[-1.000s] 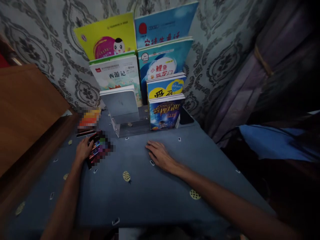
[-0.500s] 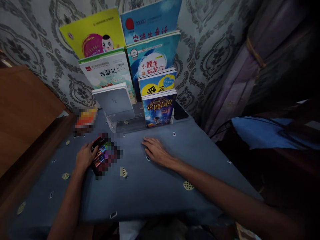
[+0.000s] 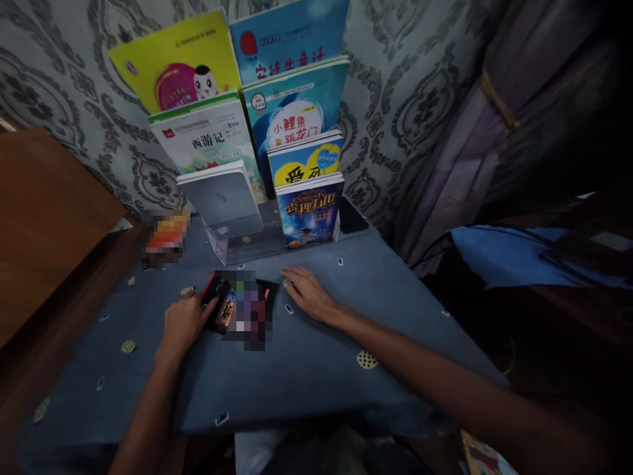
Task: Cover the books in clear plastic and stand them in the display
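My left hand (image 3: 185, 320) grips the left edge of a dark book (image 3: 270, 293), its thumb on top of the cover. The book lies low over the tabletop; whether it is flat on the cloth I cannot tell. Part of its cover is pixelated, and a small red mark shows at its right corner. Just right of the book, my right hand (image 3: 309, 293) lies palm down on the blue tablecloth (image 3: 297, 382), fingers stretched out and holding nothing. Behind both hands stands a clear tiered rack (image 3: 252, 249) with several upright books, a dark blue one (image 3: 312, 214) at the front right.
A grey-covered book (image 3: 222, 198) fills the rack's front left. A black phone-like slab (image 3: 353, 216) lies at the rack's right. A pixelated orange-and-yellow item (image 3: 168, 234) sits at the back left, near a brown wooden panel (image 3: 49, 211). A curtain (image 3: 455, 152) hangs right.
My left hand has slid the dark book to the right, closer to my right hand, and turned it. My right hand stays at nearly the same spot. The view has shifted slightly.
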Tool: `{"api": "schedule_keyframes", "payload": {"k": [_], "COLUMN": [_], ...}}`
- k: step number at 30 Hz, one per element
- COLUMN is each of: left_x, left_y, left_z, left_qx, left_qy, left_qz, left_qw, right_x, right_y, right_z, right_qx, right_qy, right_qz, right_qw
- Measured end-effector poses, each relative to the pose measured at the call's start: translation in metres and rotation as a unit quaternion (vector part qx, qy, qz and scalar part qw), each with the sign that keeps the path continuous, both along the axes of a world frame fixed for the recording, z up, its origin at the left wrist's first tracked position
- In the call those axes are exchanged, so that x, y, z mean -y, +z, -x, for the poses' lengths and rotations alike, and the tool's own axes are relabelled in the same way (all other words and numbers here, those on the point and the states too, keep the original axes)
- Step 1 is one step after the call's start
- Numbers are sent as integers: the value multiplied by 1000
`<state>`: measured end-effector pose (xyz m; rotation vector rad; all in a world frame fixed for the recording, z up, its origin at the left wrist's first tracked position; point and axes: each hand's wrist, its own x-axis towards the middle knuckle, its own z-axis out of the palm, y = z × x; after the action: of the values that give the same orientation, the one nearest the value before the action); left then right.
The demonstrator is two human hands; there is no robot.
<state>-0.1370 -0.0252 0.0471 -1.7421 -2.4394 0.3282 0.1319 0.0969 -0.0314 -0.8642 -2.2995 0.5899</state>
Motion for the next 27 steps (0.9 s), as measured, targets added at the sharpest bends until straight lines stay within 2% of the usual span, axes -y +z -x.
{"api": "schedule_keyframes", "payload": {"k": [9, 14, 19, 27], "left_x": [-1, -4, -6, -7], "left_y": [0, -10, -22, -35], "left_z": [-51, -56, -60, -73], "left_qx": [24, 77, 155, 198], "left_qy": [-52, -86, -143, -190], "left_qz": [11, -23, -73, -110], "left_qw": [998, 993, 975, 955], "right_x": [-4, -10, -19, -25], "right_y": [4, 5, 11, 28], "right_z": [-2, -9, -17, -29], "right_qx": [8, 53, 116, 204], "right_qy": [-28, -59, -82, -93], "right_qz": [16, 0, -17, -40], "right_qw": [999, 997, 990, 974]}}
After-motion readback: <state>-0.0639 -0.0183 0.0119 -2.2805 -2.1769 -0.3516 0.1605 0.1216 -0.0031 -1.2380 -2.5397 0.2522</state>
